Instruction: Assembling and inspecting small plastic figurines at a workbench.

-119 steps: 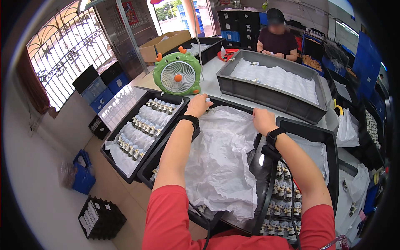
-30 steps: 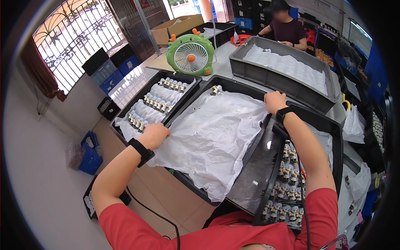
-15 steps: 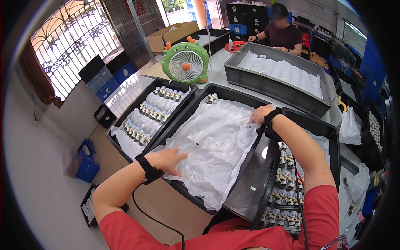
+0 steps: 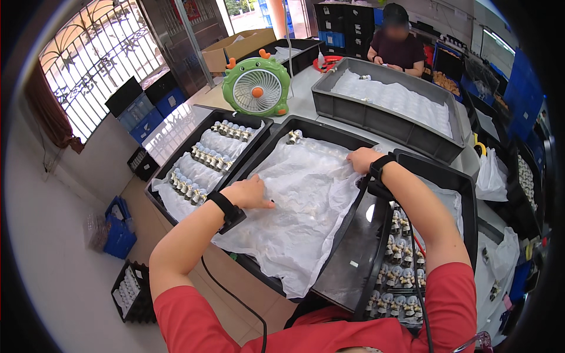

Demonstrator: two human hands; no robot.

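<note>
Presently, the white sheet (image 4: pixel 303 206) lies between your two hands, spread over the black tray (image 4: pixel 332 134) in front of you. Its long axis seems to run from the far right side toward your body, leaning a little to the left. Your left hand (image 4: pixel 249 193) is on the left part of the sheet, palm down, with the thumb set away from the fingers. Your right hand (image 4: pixel 361 160) is at the far right edge, with the fingers bent down; whether they pinch the sheet, I cannot tell. The hands are well apart from each other, and the left one is nearer to the middle of the sheet and also nearer to your body.

One small figurine (image 4: pixel 294 137) is uncovered at the far left corner of the tray. Just beside, on the left, another tray (image 4: pixel 247 117) carries figurines in three rows; more small figures (image 4: pixel 399 273) are near your right forearm.
</note>
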